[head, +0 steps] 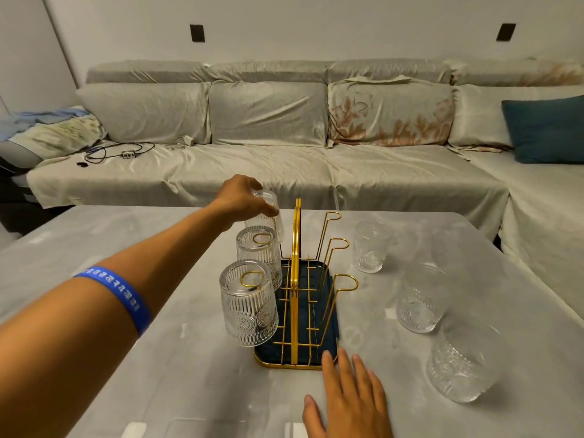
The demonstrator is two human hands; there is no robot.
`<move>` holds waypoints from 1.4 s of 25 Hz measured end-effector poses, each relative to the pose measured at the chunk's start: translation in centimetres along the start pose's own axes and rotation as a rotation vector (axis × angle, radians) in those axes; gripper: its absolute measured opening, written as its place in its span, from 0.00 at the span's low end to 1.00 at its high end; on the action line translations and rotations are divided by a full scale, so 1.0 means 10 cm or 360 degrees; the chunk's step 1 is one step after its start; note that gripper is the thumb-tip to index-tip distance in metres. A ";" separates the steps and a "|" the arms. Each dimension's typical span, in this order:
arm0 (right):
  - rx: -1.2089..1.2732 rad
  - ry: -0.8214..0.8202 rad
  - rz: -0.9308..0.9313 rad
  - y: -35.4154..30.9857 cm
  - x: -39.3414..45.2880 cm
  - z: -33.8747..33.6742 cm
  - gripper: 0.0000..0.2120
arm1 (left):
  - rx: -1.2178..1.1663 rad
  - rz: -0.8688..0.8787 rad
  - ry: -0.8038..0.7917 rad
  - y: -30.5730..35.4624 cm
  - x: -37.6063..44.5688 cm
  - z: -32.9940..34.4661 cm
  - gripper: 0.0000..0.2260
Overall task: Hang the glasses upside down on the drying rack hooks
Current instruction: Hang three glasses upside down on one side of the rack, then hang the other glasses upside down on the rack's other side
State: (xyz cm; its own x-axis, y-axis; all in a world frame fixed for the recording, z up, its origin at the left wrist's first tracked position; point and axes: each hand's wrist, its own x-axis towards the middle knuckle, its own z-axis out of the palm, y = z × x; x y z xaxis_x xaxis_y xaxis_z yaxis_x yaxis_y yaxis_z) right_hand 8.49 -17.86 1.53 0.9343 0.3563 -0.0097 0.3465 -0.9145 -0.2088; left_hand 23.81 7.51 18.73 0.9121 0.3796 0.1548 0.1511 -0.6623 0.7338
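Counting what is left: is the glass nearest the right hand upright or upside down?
Upright. The glass stands on the table, mouth up, not on the rack.

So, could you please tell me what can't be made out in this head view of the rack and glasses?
- Far hook under the far glass: the left hand covers the glass's top, so whether it is seated can't be told.
- Right hand: wrist cut off by the bottom edge.
- Nearest table glass: blurred, so its pattern is unclear.
- Drying rack tray: its left side is hidden behind the hung glasses.
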 end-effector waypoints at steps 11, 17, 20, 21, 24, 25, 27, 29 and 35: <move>-0.0088 -0.0129 -0.0023 -0.03 0.02 -0.01 0.34 | -0.0023 -0.0179 -0.0140 -0.04 0.00 0.18 0.20; -0.0067 -0.0066 0.0024 0.04 0.02 0.14 0.35 | -0.0320 -0.0143 -0.0079 -0.04 -0.18 0.04 0.25; 0.0014 -0.0002 0.0046 0.04 -0.05 0.15 0.34 | -0.0671 -0.0280 0.0498 -0.41 -0.67 -0.02 0.14; 0.0071 0.0036 0.0028 0.04 -0.07 0.18 0.34 | -0.0693 -0.0371 0.0625 -0.60 -0.94 0.03 0.13; 0.0186 0.0186 -0.0008 0.12 -0.10 0.20 0.32 | -0.0546 -0.0445 0.0458 -1.08 -1.74 0.34 0.12; 0.0212 0.0197 -0.0039 0.13 -0.12 0.21 0.31 | -0.0442 -0.0362 0.0295 -1.16 -1.96 0.45 0.13; 0.0361 0.0210 -0.0073 0.14 -0.19 0.16 0.28 | 0.0070 -0.0055 -0.0039 -1.28 -2.30 0.64 0.20; 0.1043 0.0288 0.0153 0.16 -0.28 0.04 0.20 | 0.0613 0.0205 -0.0276 -1.38 -2.49 0.74 0.29; 0.2173 0.1282 0.1163 0.94 -0.54 -0.28 0.24 | 0.0923 0.0302 -0.0400 -1.42 -2.61 0.79 0.35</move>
State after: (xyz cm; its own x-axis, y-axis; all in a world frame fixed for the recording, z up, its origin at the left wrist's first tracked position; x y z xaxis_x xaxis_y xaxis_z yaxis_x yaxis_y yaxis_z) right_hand 6.90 -28.93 2.31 0.8042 -0.5839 -0.1114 -0.0461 0.1256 -0.9910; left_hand 0.87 1.95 -0.95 0.9937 0.1064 0.0355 0.0959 -0.9701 0.2229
